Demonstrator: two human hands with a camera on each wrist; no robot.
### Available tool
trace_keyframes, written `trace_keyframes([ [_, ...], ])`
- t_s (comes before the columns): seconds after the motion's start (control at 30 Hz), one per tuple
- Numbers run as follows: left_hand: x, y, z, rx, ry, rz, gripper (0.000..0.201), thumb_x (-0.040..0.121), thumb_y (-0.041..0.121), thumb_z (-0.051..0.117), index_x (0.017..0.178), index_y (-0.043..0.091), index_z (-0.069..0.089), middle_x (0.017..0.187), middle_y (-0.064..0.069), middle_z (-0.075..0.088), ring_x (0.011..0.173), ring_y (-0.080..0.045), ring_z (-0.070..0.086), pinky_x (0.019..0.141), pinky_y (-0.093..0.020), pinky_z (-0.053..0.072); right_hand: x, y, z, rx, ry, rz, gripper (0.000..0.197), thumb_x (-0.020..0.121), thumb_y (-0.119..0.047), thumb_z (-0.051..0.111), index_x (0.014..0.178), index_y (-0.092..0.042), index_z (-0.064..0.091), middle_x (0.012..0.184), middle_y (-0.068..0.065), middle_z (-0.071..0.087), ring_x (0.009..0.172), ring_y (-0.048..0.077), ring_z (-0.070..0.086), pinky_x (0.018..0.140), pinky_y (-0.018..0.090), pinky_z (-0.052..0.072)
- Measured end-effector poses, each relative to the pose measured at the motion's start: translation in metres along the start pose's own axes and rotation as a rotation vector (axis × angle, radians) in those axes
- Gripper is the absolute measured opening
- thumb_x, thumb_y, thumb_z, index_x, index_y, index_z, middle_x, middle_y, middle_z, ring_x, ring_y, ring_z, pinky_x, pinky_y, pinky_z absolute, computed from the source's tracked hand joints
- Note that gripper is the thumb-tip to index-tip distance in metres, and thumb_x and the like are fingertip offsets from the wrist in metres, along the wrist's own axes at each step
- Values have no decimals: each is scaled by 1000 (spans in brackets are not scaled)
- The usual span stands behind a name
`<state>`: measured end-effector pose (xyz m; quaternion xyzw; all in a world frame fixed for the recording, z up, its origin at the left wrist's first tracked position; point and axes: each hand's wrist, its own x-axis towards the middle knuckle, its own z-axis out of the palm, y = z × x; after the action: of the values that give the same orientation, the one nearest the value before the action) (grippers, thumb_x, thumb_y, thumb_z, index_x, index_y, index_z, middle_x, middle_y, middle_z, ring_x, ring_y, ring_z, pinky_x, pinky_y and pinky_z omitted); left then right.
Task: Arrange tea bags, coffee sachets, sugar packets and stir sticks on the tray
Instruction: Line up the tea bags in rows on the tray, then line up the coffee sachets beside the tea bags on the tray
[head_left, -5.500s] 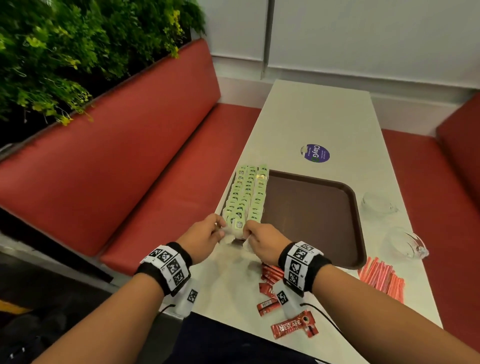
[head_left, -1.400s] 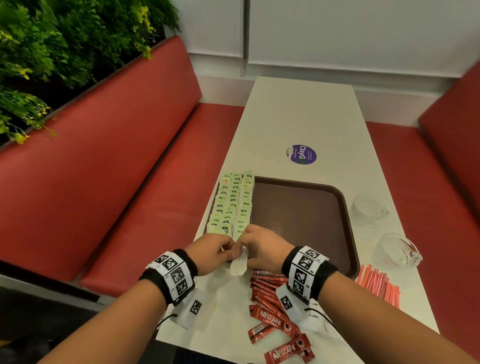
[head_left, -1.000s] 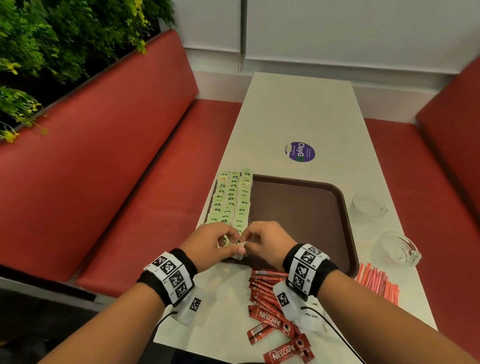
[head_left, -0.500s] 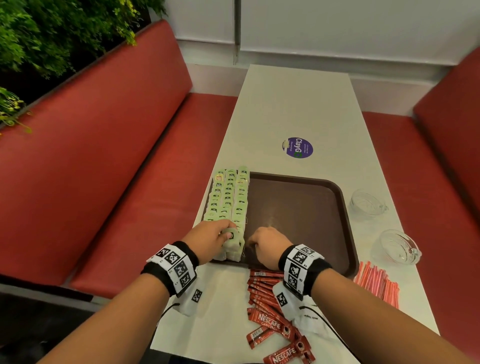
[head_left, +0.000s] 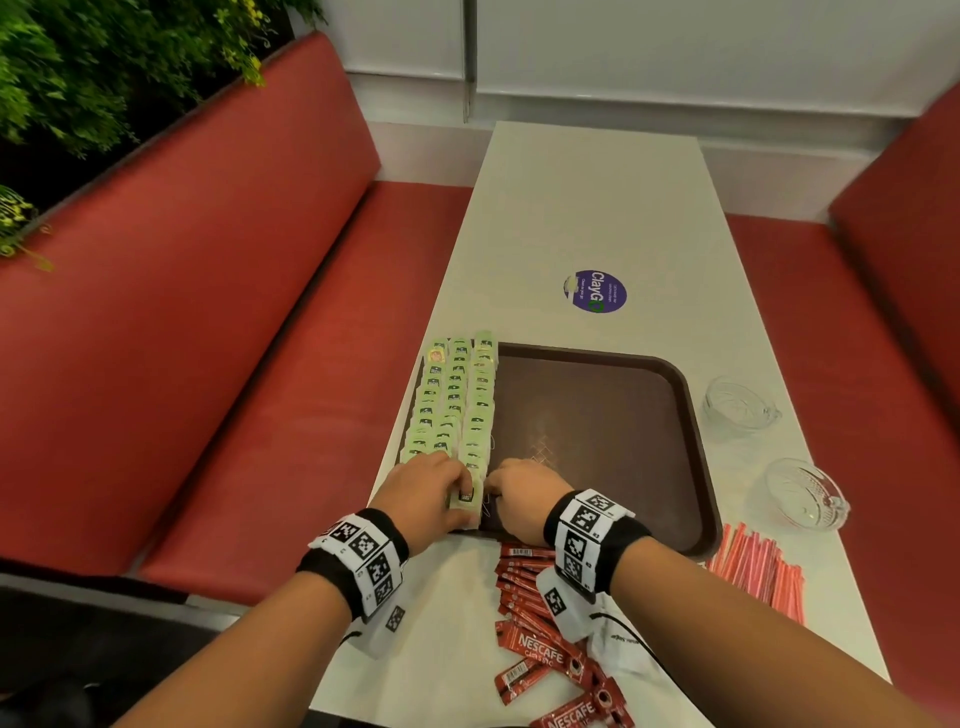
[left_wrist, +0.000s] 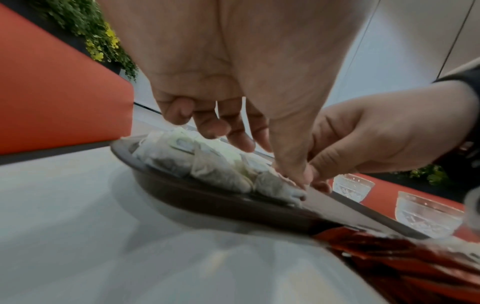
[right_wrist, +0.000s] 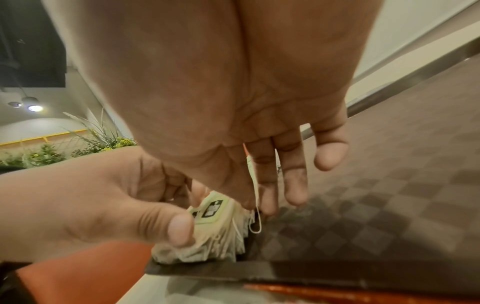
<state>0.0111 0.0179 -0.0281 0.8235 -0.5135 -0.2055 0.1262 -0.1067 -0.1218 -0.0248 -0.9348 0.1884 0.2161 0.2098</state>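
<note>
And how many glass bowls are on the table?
2. One glass bowl sits right of the tray, near its far corner. The other glass bowl is closer, just beyond the stir sticks. Neither is on the tray.

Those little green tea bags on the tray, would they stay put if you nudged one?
Probably not: the tea bags look light and soft, crumpling under the left hand. Their loose strings could snag. Overlapped in rows, one nudge likely shifts its neighbours.
</note>
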Motion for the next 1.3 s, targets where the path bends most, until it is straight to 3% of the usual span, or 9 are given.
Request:
trace_keyframes([
  [0.1, 2, -3, 5, 66, -45, 7, 29, 80, 54, 72, 99, 35, 62, 95, 17, 48, 99, -13, 49, 90, -33, 40, 1, -1, 1, -2, -5, -6, 33, 92, -16, 52, 121, -19, 66, 114, 6, 59, 104, 29, 58, 92, 45, 53],
  [0.4, 4, -1, 7, 133, -6, 19, 32, 85, 61, 62, 104, 35, 64, 98, 16, 55, 100, -13, 50, 89, -35, 41, -5, 5, -6, 16, -3, -8, 31, 92, -13, 50, 118, -19, 67, 112, 6, 63, 102, 29, 62, 90, 44, 54],
  [0.53, -3, 22, 5, 50, 56, 131, 23, 92, 53, 57, 103, 35, 65, 97, 16, 58, 96, -9, 48, 89, -33, 40, -27, 21, -9, 58, 78, 7, 31, 94, -18, 49, 120, -22, 65, 117, 4, 66, 107, 26, 62, 92, 38, 52],
  [0.63, -10, 43, 14, 86, -47, 286, 29, 91, 55, 57, 109, 33, 66, 104, 15, 63, 99, -11, 51, 91, -36, 43, -51, 31, -7, 60, 107, -1, 23, 92, -22, 55, 111, -23, 68, 107, 1, 68, 102, 24, 63, 84, 30, 49],
  [0.73, -16, 59, 26, 249, -143, 341, 43, 89, 60, 57, 119, 30, 63, 113, 8, 62, 105, -16, 51, 90, -35, 41, -72, 37, 0, 78, 117, 5, 16, 87, -26, 63, 103, -25, 67, 92, -8, 62, 94, 19, 63, 75, 26, 42],
  [0.87, -23, 64, 40, 348, -158, 356, 53, 85, 60, 62, 128, 30, 58, 120, 6, 58, 108, -18, 50, 90, -35, 40, -90, 39, 14, 49, 105, 0, 22, 84, -31, 68, 104, -23, 67, 103, -2, 68, 95, 21, 62, 80, 30, 49],
  [0.97, -26, 66, 44, 371, -147, 344, 50, 88, 54, 62, 130, 28, 56, 121, 5, 58, 109, -18, 50, 93, -36, 40, -98, 41, 23, 31, 107, 0, 37, 81, -35, 73, 115, -22, 68, 114, 0, 64, 105, 22, 59, 89, 33, 49],
  [1.1, -28, 70, 41, 381, -122, 335, 40, 94, 48, 55, 128, 28, 58, 120, 5, 60, 110, -18, 52, 94, -36, 40, -103, 42, 27, 27, 127, -16, 45, 79, -44, 75, 118, -22, 68, 115, -1, 63, 107, 20, 57, 94, 36, 49],
  [1.3, -26, 73, 30, 352, -79, 319, 28, 100, 43, 47, 111, 27, 67, 107, 8, 66, 101, -16, 53, 88, -34, 41, -103, 40, 31, 24, 177, -8, 22, 91, -32, 62, 110, -23, 71, 113, 1, 65, 108, 24, 59, 94, 40, 49],
])
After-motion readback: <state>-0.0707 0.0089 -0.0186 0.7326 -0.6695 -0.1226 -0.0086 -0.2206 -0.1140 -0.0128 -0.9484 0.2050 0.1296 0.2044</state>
